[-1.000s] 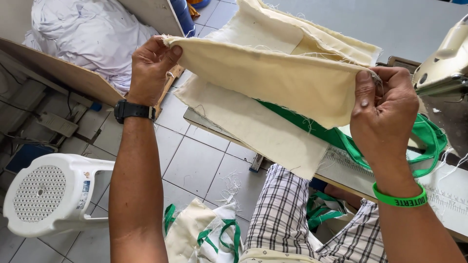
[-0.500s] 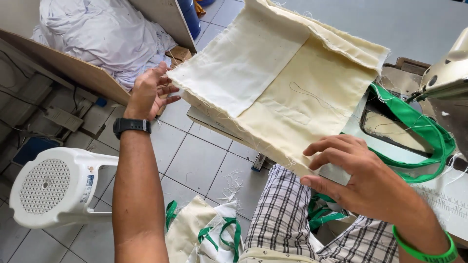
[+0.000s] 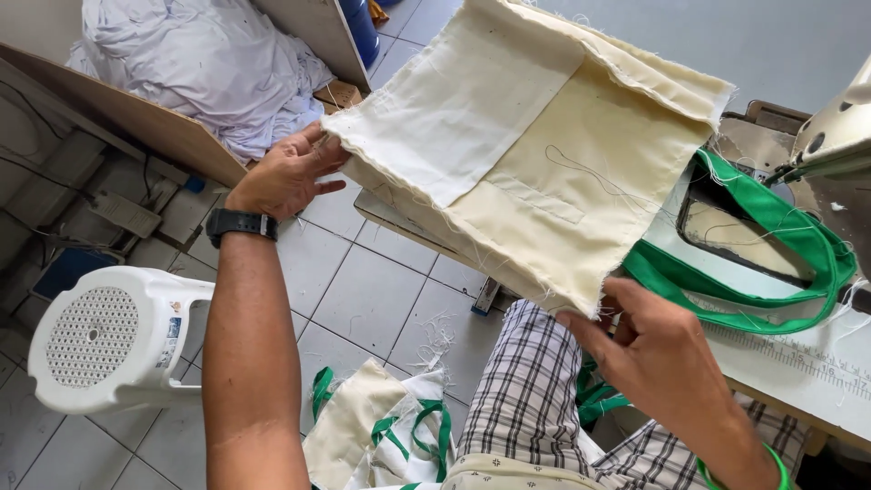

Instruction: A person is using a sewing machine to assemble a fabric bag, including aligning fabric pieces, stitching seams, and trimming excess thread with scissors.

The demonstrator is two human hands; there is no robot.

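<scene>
A cream fabric bag piece (image 3: 535,154) with raw, frayed edges and a lighter white panel on one side is spread out flat in the air in front of me. My left hand (image 3: 288,172), with a black watch on the wrist, grips its left corner. My right hand (image 3: 658,349), with a green wristband, pinches its lower right corner from below. A green strap (image 3: 771,236) attached to the bag lies looped on the sewing table (image 3: 798,363) behind the fabric.
A sewing machine (image 3: 839,127) stands at the right edge. A white plastic stool (image 3: 109,336) sits on the tiled floor at left. More cream and green bags (image 3: 381,436) lie by my checked shorts. White cloth (image 3: 209,63) is piled behind a board.
The fabric was folded and held high between both hands; it has since been opened flat. My right hand dropped from the upper right edge to the lower corner.
</scene>
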